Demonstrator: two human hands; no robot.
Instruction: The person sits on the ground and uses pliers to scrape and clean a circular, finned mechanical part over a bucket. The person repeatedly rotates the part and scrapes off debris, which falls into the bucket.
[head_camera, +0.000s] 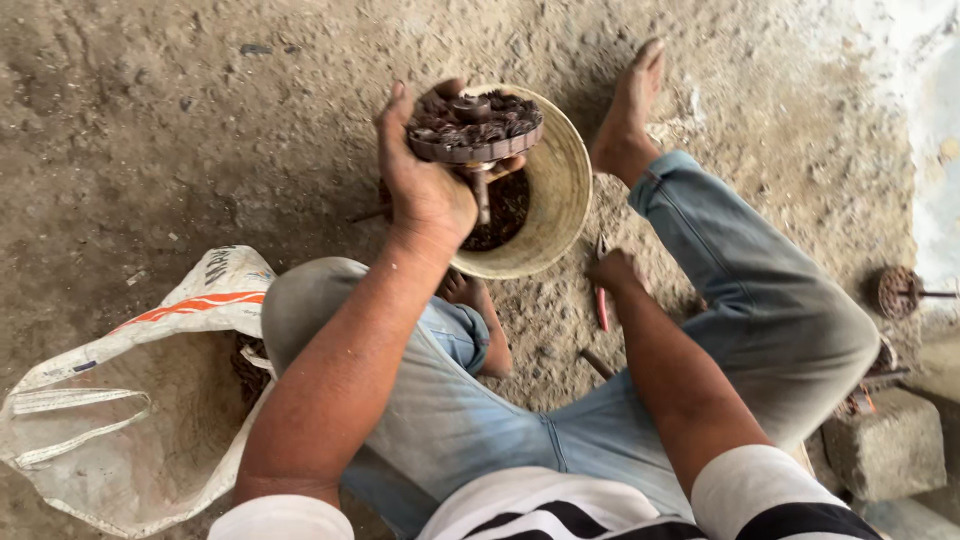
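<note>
My hands over a dirt floor — seated.
L hand (428, 190) grips rusty rotor (472, 128) above bucket (562, 190); R hand (612, 272) closed on red-handled tool (601, 300).

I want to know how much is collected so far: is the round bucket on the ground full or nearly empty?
Nearly empty. The bucket shows bare pale inner wall almost down to its base, with only a shallow dark layer at the bottom, partly hidden behind the left hand holding a rusty disc-shaped part.

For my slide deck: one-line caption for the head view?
Seated person's left hand lifts a rusty toothed disc over a bucket; right hand grips a red-handled tool.
</note>
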